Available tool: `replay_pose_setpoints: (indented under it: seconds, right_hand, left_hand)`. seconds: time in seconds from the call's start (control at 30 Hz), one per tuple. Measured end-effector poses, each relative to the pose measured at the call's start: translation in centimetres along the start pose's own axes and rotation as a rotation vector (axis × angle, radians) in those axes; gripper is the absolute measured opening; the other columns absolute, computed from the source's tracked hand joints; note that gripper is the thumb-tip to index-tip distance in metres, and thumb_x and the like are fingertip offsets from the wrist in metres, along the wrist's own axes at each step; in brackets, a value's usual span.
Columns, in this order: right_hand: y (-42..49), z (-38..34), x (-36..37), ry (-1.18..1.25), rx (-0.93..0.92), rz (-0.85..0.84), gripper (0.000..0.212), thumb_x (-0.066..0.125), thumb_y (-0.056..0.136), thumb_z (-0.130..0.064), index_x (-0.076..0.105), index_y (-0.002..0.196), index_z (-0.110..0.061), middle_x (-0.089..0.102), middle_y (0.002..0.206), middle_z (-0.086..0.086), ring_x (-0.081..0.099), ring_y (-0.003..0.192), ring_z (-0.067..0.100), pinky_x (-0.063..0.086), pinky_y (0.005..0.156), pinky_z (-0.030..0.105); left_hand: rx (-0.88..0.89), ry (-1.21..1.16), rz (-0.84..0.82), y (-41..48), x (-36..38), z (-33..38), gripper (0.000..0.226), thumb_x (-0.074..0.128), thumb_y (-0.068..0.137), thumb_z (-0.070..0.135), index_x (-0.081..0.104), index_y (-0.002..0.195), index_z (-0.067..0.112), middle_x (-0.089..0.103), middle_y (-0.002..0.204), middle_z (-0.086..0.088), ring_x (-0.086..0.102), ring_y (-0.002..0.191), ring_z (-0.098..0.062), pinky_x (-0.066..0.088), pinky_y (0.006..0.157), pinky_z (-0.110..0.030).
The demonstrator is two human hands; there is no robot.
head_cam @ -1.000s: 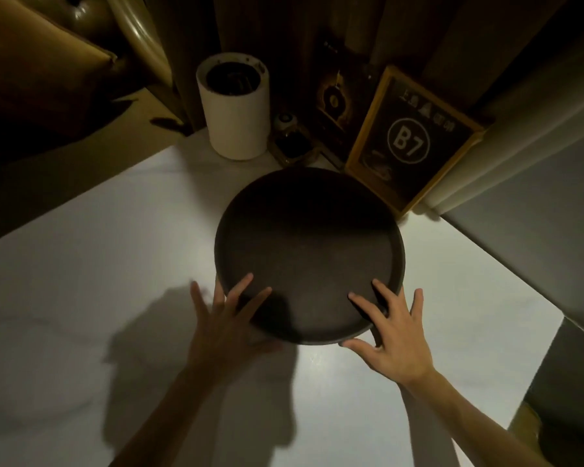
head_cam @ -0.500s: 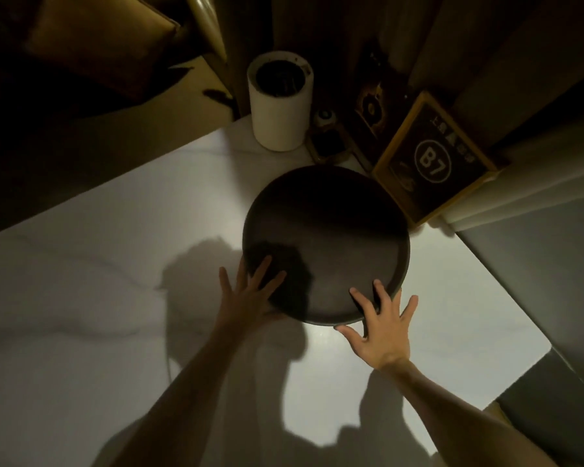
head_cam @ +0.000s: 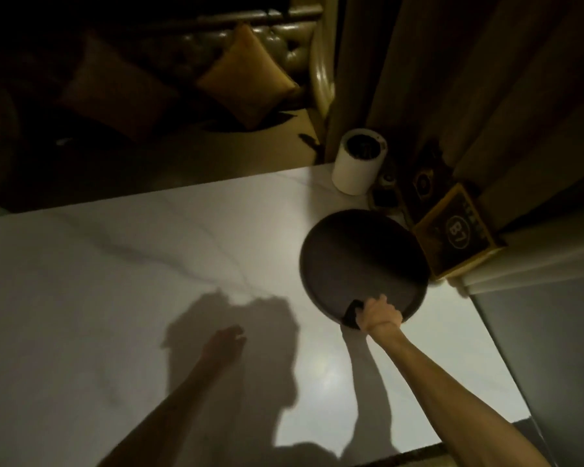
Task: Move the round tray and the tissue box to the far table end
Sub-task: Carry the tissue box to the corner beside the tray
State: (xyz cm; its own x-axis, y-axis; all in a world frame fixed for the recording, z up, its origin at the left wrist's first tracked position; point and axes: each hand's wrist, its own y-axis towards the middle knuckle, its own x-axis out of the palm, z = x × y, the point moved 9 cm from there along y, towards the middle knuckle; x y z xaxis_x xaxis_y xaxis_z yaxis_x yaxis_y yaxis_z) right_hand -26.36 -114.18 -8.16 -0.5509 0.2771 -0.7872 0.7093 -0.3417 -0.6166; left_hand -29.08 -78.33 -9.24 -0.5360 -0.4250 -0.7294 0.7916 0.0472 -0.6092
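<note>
Tray: round, dark, matte, low raised rim, nothing on it. Sits on white table at far right corner, near white cylinder and B7 sign. Right hand clamped on its near rim. Left hand loose, fingers apart, holding nothing, over table.

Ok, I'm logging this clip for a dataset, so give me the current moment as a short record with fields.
Surface: white marble-look table
Round tray: dark round tray, at the far right of the table, beside the framed B7 sign
Right hand: right hand grips the tray's near rim
Left hand: left hand open, apart from the tray, holding nothing
Other items: white cylindrical container at the far edge
Tissue box: not clearly identifiable
</note>
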Motion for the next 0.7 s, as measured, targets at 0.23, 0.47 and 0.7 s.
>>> replay_pose_setpoints:
  seconds: [0.23,0.47,0.7]
  right_hand:
    - [-11.3,-19.5,-0.3,0.306,-0.482,-0.091,0.04,0.044,0.1,-0.044,0.067,0.094,-0.012,0.071,0.1,0.011,0.067,0.095,0.031,0.05,0.083,0.037]
    - [-23.8,-33.6,3.4,0.476,-0.673,-0.15,0.044,0.045,0.1,-0.044,0.064,0.074,-0.014,0.069,0.071,0.005,0.066,0.07,0.025,0.052,0.074,0.037]
    - [-32.7,-47.1,10.4,0.631,-0.69,-0.252,0.039,0.052,0.1,-0.034,0.063,0.07,-0.012,0.063,0.06,0.002,0.06,0.053,0.012,0.058,0.064,0.032]
  left_hand:
    - [-0.166,-0.293,0.362,-10.3,-12.4,-15.5,0.019,0.061,0.093,0.023,0.067,0.086,0.007,0.071,0.087,-0.016,0.067,0.086,-0.032,0.05,0.075,-0.037]
    - [-0.215,-0.361,0.567,-17.7,-18.4,-30.2,0.018,0.061,0.093,0.017,0.066,0.087,0.001,0.068,0.084,-0.018,0.064,0.08,-0.032,0.047,0.072,-0.04]
    - [-0.228,-0.461,0.656,-22.3,-21.3,-44.9,0.023,0.059,0.094,0.018,0.064,0.111,0.003,0.062,0.097,-0.007,0.065,0.087,-0.032,0.053,0.075,-0.042]
